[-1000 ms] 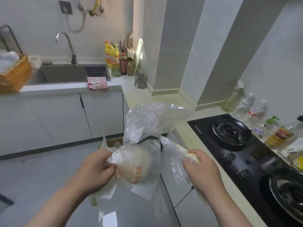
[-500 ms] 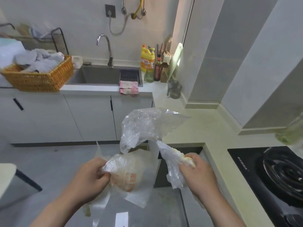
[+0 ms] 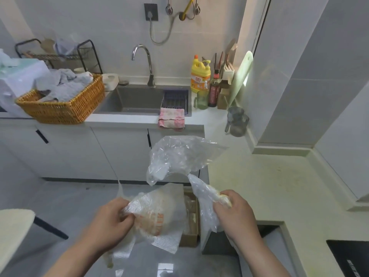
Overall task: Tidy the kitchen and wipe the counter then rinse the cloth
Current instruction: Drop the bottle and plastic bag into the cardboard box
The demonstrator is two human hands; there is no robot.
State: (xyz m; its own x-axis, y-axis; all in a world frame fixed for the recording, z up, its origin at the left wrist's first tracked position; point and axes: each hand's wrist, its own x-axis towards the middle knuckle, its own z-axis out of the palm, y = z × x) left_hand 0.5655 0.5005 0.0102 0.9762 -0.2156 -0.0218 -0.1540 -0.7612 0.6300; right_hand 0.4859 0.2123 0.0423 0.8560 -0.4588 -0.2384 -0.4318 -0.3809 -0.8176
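My left hand (image 3: 111,222) grips a crumpled plastic wrapper with orange print (image 3: 159,214) low in the middle of the view. My right hand (image 3: 237,214) is closed on the twisted end of a clear plastic bag (image 3: 179,156), which billows up above both hands. A pink cloth (image 3: 171,119) hangs over the front edge of the sink (image 3: 137,100), far beyond my hands. The pale counter (image 3: 265,182) runs along the right.
A wicker basket with grey cloths (image 3: 61,102) sits left of the sink. A yellow detergent bottle (image 3: 200,73), dark bottles, a green cup (image 3: 201,99) and a cutting board (image 3: 241,76) stand at the corner. A brown box (image 3: 191,220) sits on the floor. The black hob (image 3: 351,256) shows at bottom right.
The view has swung left: the hob and its bottles slid out to the right, the basket and sink came into view. Both hands keep their hold on the plastic.
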